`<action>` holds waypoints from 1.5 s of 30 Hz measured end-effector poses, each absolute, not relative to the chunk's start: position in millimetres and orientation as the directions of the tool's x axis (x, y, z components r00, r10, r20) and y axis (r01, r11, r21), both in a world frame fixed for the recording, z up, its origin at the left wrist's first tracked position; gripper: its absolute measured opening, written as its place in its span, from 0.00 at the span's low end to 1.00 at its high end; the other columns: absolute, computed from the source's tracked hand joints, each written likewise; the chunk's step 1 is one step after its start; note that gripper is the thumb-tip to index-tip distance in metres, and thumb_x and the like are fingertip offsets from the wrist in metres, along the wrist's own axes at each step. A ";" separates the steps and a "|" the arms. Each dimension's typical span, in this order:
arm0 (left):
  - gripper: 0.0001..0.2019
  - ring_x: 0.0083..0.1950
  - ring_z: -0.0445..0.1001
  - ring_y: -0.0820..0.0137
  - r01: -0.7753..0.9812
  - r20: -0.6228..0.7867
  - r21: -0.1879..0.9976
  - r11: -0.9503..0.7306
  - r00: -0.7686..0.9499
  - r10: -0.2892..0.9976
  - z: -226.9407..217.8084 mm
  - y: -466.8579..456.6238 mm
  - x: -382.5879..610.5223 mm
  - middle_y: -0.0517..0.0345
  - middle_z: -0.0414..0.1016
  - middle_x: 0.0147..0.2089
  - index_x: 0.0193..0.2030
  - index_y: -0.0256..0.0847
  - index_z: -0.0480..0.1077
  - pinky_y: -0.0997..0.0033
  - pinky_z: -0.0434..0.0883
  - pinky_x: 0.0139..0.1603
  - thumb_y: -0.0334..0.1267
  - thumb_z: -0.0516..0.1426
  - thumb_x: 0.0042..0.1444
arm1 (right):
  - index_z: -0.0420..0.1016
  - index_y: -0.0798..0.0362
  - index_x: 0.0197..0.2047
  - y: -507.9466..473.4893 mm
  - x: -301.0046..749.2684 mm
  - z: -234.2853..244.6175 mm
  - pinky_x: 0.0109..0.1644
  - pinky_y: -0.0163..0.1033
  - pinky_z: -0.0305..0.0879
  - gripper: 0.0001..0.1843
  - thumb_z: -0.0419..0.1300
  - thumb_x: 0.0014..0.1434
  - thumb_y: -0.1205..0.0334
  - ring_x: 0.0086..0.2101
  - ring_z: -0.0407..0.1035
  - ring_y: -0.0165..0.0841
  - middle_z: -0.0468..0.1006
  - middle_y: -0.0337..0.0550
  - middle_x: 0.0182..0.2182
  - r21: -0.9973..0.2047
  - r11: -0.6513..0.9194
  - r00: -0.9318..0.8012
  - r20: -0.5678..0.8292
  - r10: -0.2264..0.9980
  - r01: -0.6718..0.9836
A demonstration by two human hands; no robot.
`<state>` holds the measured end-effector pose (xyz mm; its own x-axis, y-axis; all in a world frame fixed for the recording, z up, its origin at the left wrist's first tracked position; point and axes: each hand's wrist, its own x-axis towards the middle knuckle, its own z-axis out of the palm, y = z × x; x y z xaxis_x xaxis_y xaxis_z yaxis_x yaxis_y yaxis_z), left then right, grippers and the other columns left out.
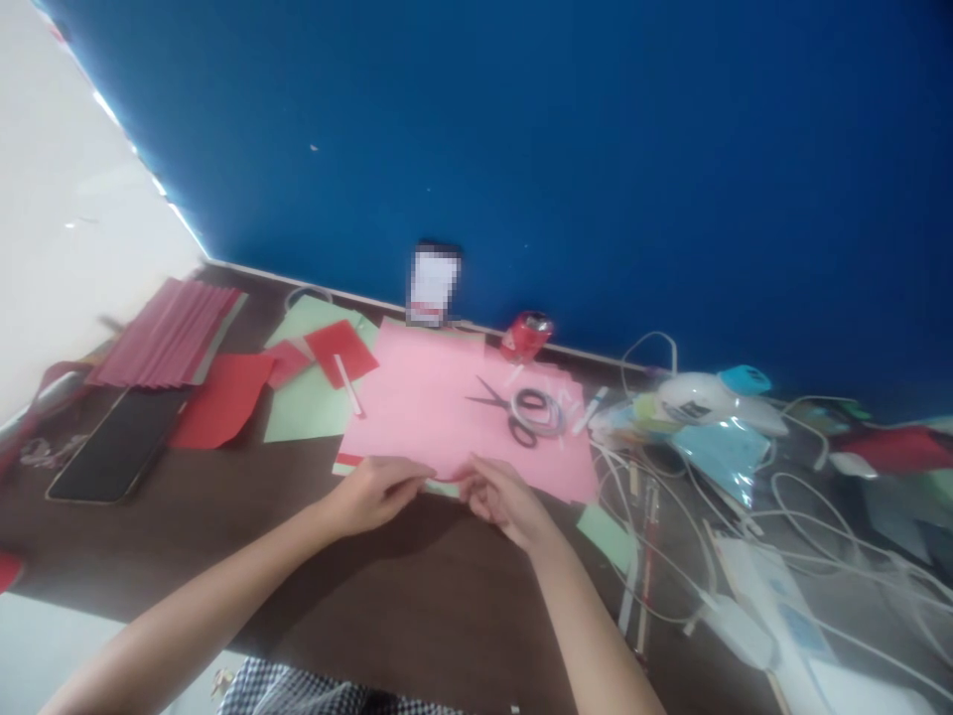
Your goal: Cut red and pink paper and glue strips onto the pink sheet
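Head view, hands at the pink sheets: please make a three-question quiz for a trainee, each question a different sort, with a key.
1. Which lies on the pink sheets?
a) the light-blue packet
b) the scissors
c) the dark phone
2. True or false: the right hand holds the scissors.
3. Fill in: in the picture, the pleated pink paper lies to the ____ of the pink sheets.

Key:
1. b
2. False; the scissors lie beyond the right hand, apart from its fingers.
3. left
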<state>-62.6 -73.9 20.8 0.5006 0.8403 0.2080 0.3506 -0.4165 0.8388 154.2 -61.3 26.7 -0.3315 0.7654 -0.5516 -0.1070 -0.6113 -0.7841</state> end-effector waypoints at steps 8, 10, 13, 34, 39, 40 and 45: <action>0.15 0.33 0.73 0.69 0.559 0.414 0.383 -0.735 0.608 0.678 5.9 -67.0 -70.7 0.48 0.76 0.35 0.49 0.36 0.69 0.70 0.71 0.32 0.29 0.47 0.59 | 0.70 0.56 0.28 -59.8 161.0 30.1 0.16 0.27 0.44 0.15 0.68 0.42 0.56 0.14 0.56 0.20 0.67 0.32 0.15 -0.898 -0.440 -0.160 -0.429 0.889 -0.034; 0.14 0.34 0.73 0.68 0.620 0.408 0.365 -0.695 0.564 0.718 7.4 -63.8 -71.5 0.48 0.76 0.36 0.46 0.36 0.70 0.68 0.71 0.33 0.30 0.47 0.59 | 0.71 0.56 0.27 -59.4 161.6 27.9 0.16 0.28 0.47 0.15 0.67 0.43 0.55 0.14 0.56 0.21 0.68 0.33 0.13 -0.928 -0.371 -0.114 -0.372 0.921 0.034; 0.13 0.35 0.72 0.68 0.651 0.379 0.353 -0.671 0.557 0.739 10.1 -59.0 -73.7 0.49 0.76 0.36 0.44 0.36 0.71 0.68 0.70 0.34 0.31 0.48 0.59 | 0.71 0.56 0.26 -58.5 162.2 22.3 0.16 0.29 0.49 0.15 0.66 0.43 0.53 0.13 0.57 0.23 0.69 0.35 0.13 -0.938 -0.322 -0.113 -0.336 0.935 0.125; 0.11 0.33 0.67 0.69 0.511 0.269 0.283 -0.811 0.770 0.579 22.0 -55.9 -79.5 0.54 0.71 0.31 0.36 0.40 0.73 0.70 0.64 0.32 0.32 0.49 0.54 | 0.72 0.56 0.22 -61.9 156.4 19.9 0.16 0.32 0.55 0.16 0.66 0.42 0.50 0.13 0.59 0.25 0.70 0.38 0.14 -0.920 -0.270 -0.099 -0.308 0.946 0.286; 0.13 0.36 0.68 0.68 0.507 0.257 0.239 -0.828 0.789 0.558 19.3 -57.6 -78.9 0.52 0.72 0.36 0.43 0.41 0.72 0.69 0.65 0.33 0.33 0.49 0.54 | 0.73 0.56 0.22 -62.6 155.8 21.6 0.16 0.32 0.55 0.16 0.66 0.42 0.51 0.13 0.60 0.26 0.70 0.38 0.13 -0.920 -0.271 -0.092 -0.307 0.947 0.282; 0.14 0.36 0.68 0.67 0.510 0.249 0.234 -0.828 0.792 0.558 19.2 -57.8 -78.7 0.51 0.72 0.37 0.44 0.41 0.72 0.69 0.65 0.33 0.33 0.49 0.54 | 0.73 0.56 0.22 -62.5 155.9 21.6 0.16 0.32 0.55 0.16 0.66 0.42 0.51 0.13 0.60 0.26 0.69 0.38 0.13 -0.920 -0.270 -0.093 -0.307 0.947 0.283; 0.14 0.36 0.68 0.67 0.507 0.216 0.231 -0.830 0.805 0.552 19.1 -57.4 -78.3 0.51 0.71 0.37 0.46 0.42 0.71 0.68 0.65 0.33 0.34 0.50 0.54 | 0.72 0.55 0.22 -62.9 156.2 22.9 0.16 0.32 0.55 0.15 0.66 0.42 0.51 0.13 0.59 0.25 0.69 0.38 0.13 -0.914 -0.267 -0.096 -0.308 0.946 0.306</action>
